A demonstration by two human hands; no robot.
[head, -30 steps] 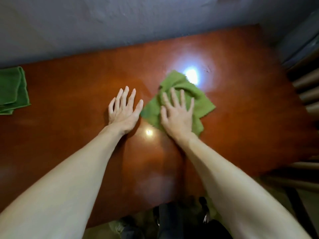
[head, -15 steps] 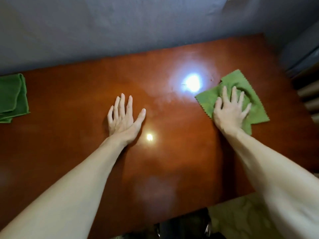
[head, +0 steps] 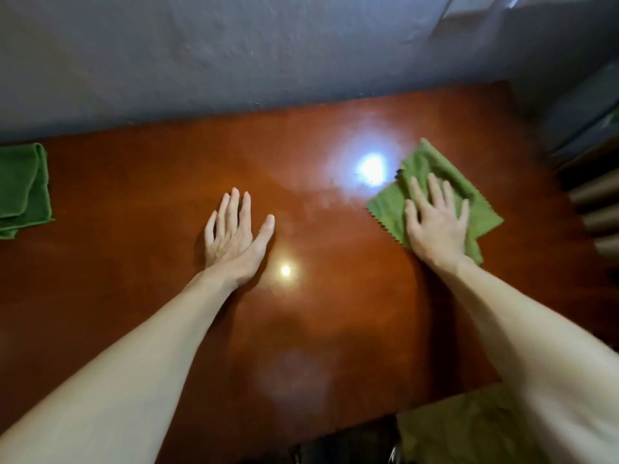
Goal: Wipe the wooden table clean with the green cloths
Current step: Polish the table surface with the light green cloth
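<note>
Head view: the right hand (head: 435,226) lies flat on the green cloth (head: 432,169) at the wooden table's (head: 134,269) far right, fingers straight and slightly spread, cloth showing beyond the fingertips. The left hand (head: 234,239) rests flat on bare wood mid-table, fingers extended, holding nothing. A second, folded green cloth (head: 23,189) lies at the left edge, well apart from both hands.

table (head: 140,296): glossy polished wood | green cloth (head: 388,205): soft matt fabric, pinked edge | wall (head: 234,55): rough matt

The left hand (head: 234,239) lies flat on the middle of the table (head: 134,296). Well to its right, the right hand (head: 435,226) lies on a cloth (head: 425,162). A folded cloth (head: 23,185) sits far left. A wall (head: 268,61) stands behind the table.
</note>
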